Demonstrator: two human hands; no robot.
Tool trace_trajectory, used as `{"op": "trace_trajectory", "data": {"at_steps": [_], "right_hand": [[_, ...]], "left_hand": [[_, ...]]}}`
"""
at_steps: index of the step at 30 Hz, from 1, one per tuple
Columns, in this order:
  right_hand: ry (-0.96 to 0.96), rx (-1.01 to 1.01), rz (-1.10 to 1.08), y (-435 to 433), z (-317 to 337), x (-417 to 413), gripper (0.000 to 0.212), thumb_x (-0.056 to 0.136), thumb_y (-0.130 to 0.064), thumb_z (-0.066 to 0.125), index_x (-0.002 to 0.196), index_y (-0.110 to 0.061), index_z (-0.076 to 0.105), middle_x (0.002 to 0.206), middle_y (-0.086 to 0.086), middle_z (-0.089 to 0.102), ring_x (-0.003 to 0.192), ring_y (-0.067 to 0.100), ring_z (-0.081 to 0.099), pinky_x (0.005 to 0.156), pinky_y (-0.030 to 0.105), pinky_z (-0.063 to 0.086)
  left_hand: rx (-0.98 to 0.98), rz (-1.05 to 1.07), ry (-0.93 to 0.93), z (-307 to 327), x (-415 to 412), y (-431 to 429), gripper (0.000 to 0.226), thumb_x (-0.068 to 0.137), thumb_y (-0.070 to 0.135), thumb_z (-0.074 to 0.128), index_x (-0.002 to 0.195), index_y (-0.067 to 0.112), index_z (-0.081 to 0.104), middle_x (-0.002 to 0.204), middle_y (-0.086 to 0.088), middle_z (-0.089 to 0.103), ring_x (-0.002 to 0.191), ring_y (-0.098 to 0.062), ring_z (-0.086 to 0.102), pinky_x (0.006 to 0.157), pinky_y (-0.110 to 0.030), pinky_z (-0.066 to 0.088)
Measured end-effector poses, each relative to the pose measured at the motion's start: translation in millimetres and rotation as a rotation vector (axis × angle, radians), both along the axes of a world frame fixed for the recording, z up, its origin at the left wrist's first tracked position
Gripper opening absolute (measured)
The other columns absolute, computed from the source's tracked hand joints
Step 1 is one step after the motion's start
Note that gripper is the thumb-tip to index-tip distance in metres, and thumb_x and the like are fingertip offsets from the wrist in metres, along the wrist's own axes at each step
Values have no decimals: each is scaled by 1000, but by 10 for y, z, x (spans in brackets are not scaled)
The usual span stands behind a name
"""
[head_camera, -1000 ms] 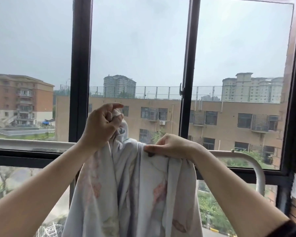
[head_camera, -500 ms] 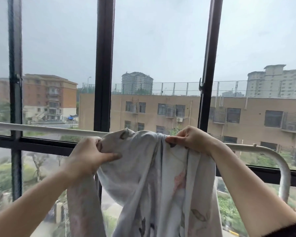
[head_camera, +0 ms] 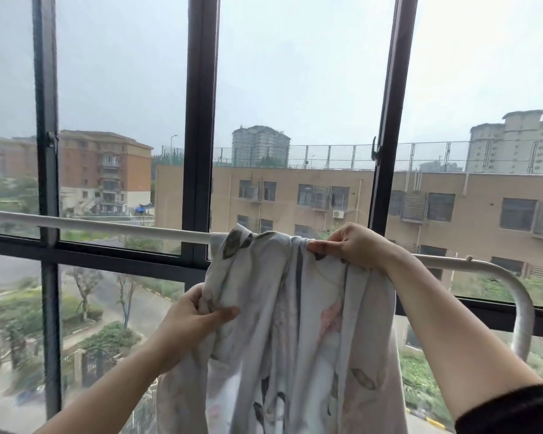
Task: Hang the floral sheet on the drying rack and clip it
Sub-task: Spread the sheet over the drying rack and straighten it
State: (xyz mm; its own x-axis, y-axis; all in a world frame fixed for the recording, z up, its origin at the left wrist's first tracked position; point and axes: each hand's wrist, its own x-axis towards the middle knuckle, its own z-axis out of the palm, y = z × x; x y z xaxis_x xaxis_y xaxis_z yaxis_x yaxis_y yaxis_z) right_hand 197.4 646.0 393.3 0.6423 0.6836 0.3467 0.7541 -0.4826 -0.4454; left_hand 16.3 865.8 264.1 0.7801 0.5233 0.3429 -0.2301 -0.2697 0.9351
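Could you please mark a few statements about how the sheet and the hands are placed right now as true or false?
1. The floral sheet hangs over the white rail. True.
2. The right hand holds a clip. False: it grips only the sheet, up at the rail.
3. The left hand pinches the sheet below the rail. True.
4. The sheet is spread flat along the whole rail. False: it is bunched, and the rail to its left is bare.
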Motion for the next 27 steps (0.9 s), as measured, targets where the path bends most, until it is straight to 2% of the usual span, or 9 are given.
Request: {"op": "trace_trajectory", "data": {"at_steps": [5, 7, 9, 13, 15, 18, 21, 23, 27], "right_hand": [[13, -10, 7, -44, 2, -6, 40, 68, -76, 59, 68, -40, 76, 62, -2, 50, 63, 15, 44, 64, 28, 38], [16, -3, 1, -26, 6, -8, 40, 68, -76, 59, 68, -39, 76, 59, -4, 50, 62, 13, 45, 63, 27, 38], [12, -2, -5, 1, 8, 0, 42, 67, -76, 59, 69, -38, 77, 57, -6, 50, 61, 13, 45, 63, 27, 39], [5, 2, 0, 34, 4, 25, 45, 64, -77, 59, 70, -35, 77, 56, -7, 50, 62, 13, 46, 63, 27, 40], [8, 6, 10, 23, -3, 42, 45, 63, -77, 59, 69, -36, 77, 60, -3, 50, 64, 14, 45, 64, 27, 39], [17, 18, 21, 13, -3, 59, 47, 60, -77, 59, 68, -35, 77, 60, -3, 49, 63, 15, 45, 64, 27, 39], [14, 22, 14, 26, 2, 60, 47, 60, -77, 59, 68, -34, 78, 56, -7, 50, 61, 12, 45, 64, 27, 40], [11, 17, 20, 33, 1, 69, 50, 59, -79, 58, 70, -35, 78, 56, -7, 51, 60, 11, 45, 65, 27, 40], [-5, 25, 23, 11, 3, 92, 49, 59, -77, 58, 71, -35, 78, 54, -10, 54, 58, 10, 47, 64, 26, 41]], "left_hand": [[-44, -64, 129, -296, -84, -17, 34, 66, 4, 86, 95, 2, 69, 82, -8, 76, 72, -15, 73, 58, -19, 54], [-35, -122, 206, -455, -89, 26, 51, 55, 15, 93, 97, -1, 70, 87, -11, 76, 80, -22, 73, 68, -26, 58], [-1, -106, 273, -553, -104, 43, 47, 52, 18, 93, 89, -1, 73, 83, -10, 76, 77, -23, 73, 70, -31, 59], [42, 15, 234, -625, -81, 108, 58, 51, 50, 81, 69, -4, 68, 63, -6, 66, 60, -17, 60, 60, -29, 46], [30, 49, 203, -586, -70, 111, 48, 61, 50, 75, 60, 5, 61, 52, 3, 56, 51, -10, 52, 53, -23, 39], [-62, 7, 177, -518, -88, 83, 32, 84, 34, 69, 65, 10, 58, 50, 5, 50, 44, -5, 45, 44, -19, 34], [-71, -60, 144, -500, -142, 77, 40, 80, 42, 65, 76, 2, 67, 66, -6, 66, 61, -16, 61, 58, -28, 47], [-36, -128, 136, -471, -192, 74, 42, 74, 40, 74, 89, 1, 71, 81, -6, 74, 75, -19, 69, 68, -30, 54], [129, -187, 329, -545, -297, 195, 54, 50, 34, 90, 93, 7, 74, 93, -9, 76, 90, -24, 72, 81, -36, 57]]}}
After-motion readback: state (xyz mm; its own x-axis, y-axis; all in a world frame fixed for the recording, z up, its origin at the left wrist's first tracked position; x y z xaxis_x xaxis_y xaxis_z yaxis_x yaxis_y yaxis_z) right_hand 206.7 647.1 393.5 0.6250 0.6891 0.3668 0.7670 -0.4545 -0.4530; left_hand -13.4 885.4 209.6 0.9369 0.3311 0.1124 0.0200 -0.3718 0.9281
